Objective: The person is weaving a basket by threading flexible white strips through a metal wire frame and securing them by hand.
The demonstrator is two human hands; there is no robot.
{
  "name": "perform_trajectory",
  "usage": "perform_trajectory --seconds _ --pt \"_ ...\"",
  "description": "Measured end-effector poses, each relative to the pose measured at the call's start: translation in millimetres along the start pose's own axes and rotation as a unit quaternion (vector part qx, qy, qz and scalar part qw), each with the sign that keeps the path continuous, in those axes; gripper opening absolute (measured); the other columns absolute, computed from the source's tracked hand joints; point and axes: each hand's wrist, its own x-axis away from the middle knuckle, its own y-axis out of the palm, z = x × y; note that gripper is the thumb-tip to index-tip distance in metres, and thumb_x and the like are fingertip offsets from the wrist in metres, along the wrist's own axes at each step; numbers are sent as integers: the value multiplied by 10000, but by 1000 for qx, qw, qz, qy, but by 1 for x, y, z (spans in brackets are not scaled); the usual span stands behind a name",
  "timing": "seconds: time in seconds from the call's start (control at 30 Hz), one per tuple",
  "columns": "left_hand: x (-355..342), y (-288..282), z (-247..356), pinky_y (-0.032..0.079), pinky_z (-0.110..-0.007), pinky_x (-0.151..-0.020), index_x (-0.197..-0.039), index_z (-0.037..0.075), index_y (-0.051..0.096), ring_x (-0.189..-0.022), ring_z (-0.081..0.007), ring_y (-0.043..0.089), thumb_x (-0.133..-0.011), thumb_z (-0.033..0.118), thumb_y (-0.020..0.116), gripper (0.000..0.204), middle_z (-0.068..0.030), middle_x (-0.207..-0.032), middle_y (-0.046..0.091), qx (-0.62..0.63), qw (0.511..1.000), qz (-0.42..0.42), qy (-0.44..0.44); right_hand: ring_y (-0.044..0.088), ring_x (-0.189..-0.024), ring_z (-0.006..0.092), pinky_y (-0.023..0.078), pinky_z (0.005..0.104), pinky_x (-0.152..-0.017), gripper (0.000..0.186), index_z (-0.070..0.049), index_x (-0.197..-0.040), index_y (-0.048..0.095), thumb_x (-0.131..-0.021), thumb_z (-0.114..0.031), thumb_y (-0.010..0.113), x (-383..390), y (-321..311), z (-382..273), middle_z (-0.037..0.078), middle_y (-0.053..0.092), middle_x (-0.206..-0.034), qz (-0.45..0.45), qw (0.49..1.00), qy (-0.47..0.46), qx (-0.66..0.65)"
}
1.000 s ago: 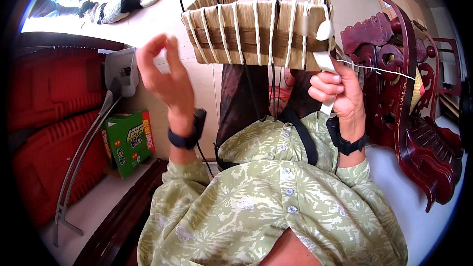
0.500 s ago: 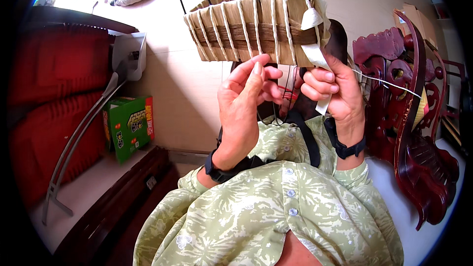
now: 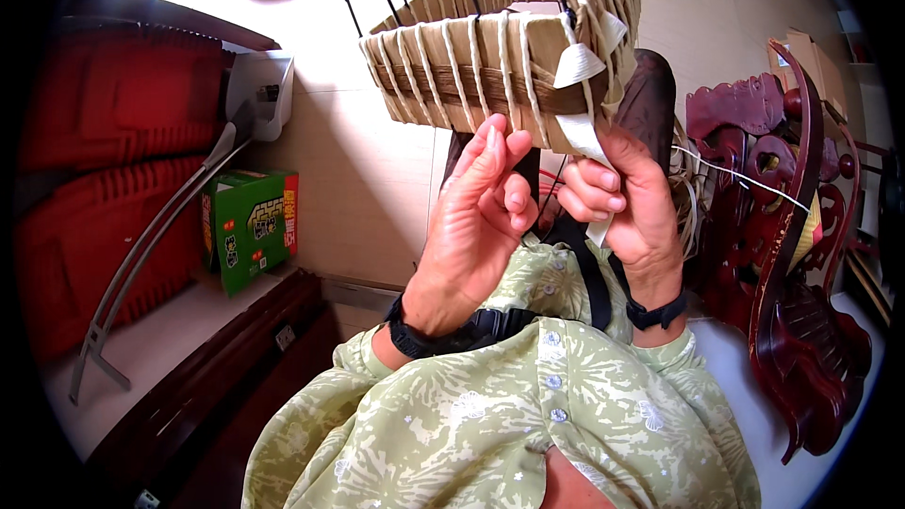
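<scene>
Tiled floor; left hand now nearer basket

Home craft workspace, likely living room. Pale tiled floor at 12 o'clock; carved dark-red wooden chair at 3 o'clock; red cushioned seating at 9 o'clock beside green cardboard box. Half-woven basket on black wire frame near 12 o'clock, cream fibre strips wound round.

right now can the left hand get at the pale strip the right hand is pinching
Probably yes. The left hand is raised beside the right hand, fingertips near the pale strip under the woven basket frame, with nothing visible between them.
</scene>
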Motion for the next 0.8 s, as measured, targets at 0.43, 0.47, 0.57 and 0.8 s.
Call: perform_trajectory --seconds 0.43,0.47,0.57,0.8 --pt "10 -3 4 360 -215 -534 -1169 143 606 -530 -28 427 -1008 310 619 233 74 -985 671 26 999 25 -16 361 -484 64 285 241 -474 169 -82 -1047 584 -1018 -249 581 4 10 11 -29 413 -634 25 999 2 32" --pt "7 -1 6 354 -212 -527 -1051 151 607 -507 -26 405 -1009 313 618 168 92 -909 639 26 999 8 -18 362 -484 64 285 240 -473 170 -84 -1040 582 -1018 -252 581 5 12 12 -29 412 -636 24 999 0 36" --pt "4 0 8 354 -214 -530 -1001 146 596 -504 -28 409 -1011 310 612 164 92 -891 627 -10 999 29 -8 365 -487 65 288 236 -468 173 -88 -1019 577 -1021 -261 577 5 13 15 -29 411 -640 26 999 -2 42" --pt "4 0 18 385 -252 -562 -992 128 609 -531 -34 432 -990 304 640 180 82 -865 598 -69 997 46 4 370 -492 65 293 235 -464 187 -90 -981 571 -1024 -271 574 5 15 18 -29 411 -645 33 998 -9 49"
